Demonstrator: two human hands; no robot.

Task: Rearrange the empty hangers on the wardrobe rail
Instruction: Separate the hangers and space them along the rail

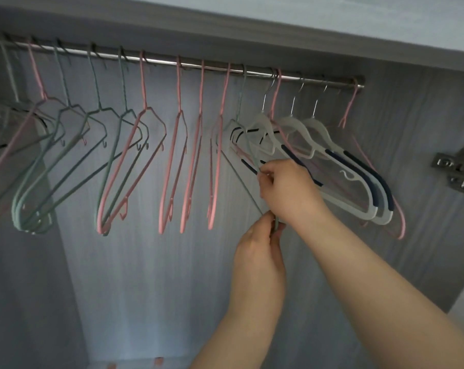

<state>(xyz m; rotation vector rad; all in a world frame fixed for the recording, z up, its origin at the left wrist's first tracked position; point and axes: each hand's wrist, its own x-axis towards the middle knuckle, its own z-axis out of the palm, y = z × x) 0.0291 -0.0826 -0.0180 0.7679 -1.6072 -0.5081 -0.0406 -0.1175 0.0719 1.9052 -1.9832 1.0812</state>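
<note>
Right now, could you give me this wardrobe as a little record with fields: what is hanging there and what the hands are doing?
place: inside a grey wardrobe
rail: metal rail across the top
hangers: pink hangers in the middle, green hangers at the left, white hangers with dark grips at the right; all empty
held item: one green hanger, hook on the rail beside the white ones
left hand: pinches its lower end
right hand: pinches it higher up
</note>
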